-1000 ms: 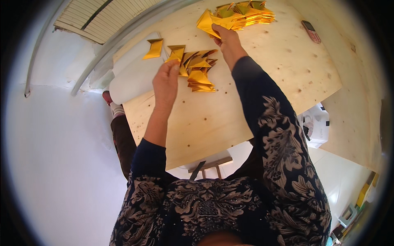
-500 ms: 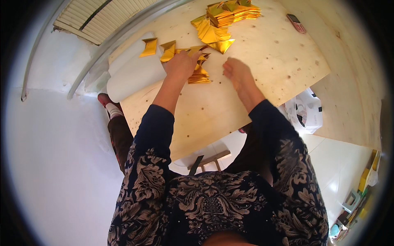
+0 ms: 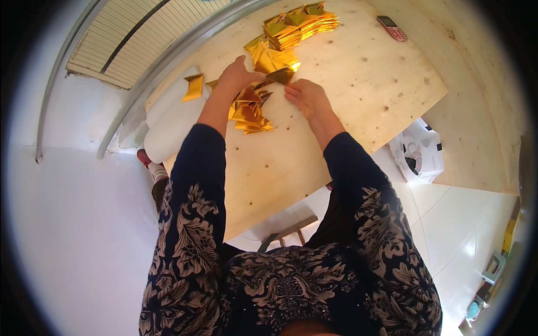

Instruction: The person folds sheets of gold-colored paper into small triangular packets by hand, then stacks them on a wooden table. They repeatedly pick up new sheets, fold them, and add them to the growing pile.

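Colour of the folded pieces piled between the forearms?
Folded pieces: shiny metallic gold, seen best in the head view.

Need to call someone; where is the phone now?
In the head view, the phone lies upper right on the wooden tabletop, right of the large golden stack.

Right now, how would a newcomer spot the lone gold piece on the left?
Find the pale wooden table, then the white sheet along its left side. On the sheet, left of the left hand, lies a folded gold piece. Unlike the bunched gold pieces right of it, it sits apart.
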`<state>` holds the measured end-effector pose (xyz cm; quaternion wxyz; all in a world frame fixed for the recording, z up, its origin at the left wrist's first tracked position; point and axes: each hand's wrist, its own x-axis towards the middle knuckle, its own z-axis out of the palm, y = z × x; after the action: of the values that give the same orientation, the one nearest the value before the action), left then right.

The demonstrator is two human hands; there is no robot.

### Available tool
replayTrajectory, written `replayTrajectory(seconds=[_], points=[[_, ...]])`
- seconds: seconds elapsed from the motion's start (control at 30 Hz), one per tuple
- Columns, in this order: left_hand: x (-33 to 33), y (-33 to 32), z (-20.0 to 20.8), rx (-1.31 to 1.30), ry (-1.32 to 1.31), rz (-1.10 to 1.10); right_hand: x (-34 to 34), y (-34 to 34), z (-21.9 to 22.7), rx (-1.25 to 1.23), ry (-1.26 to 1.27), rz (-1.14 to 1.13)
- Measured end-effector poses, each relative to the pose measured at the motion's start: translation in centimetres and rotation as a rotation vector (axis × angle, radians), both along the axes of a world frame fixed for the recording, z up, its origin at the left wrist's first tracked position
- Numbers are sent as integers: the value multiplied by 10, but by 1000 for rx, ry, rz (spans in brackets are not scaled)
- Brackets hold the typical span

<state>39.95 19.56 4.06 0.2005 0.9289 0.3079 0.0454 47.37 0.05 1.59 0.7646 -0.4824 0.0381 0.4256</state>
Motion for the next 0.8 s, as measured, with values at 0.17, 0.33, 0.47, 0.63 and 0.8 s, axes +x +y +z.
replayTrajectory(seconds=[0.17,0.33,0.47,0.63,0.8], points=[[38,29,-7,-538,-158,135,5,15,-4,245,14,84],[28,46,10,-542,-259,208,3,9,5,85,-170,204],[-23,29,26,-231,-289,163,-4,0,12,-146,-132,157],[-87,-27,4,-49,-1,87,-38,-2,5,-214,-80,282],[-65,-21,-9,21,71,194,-55,1,-2,-221,-53,249]])
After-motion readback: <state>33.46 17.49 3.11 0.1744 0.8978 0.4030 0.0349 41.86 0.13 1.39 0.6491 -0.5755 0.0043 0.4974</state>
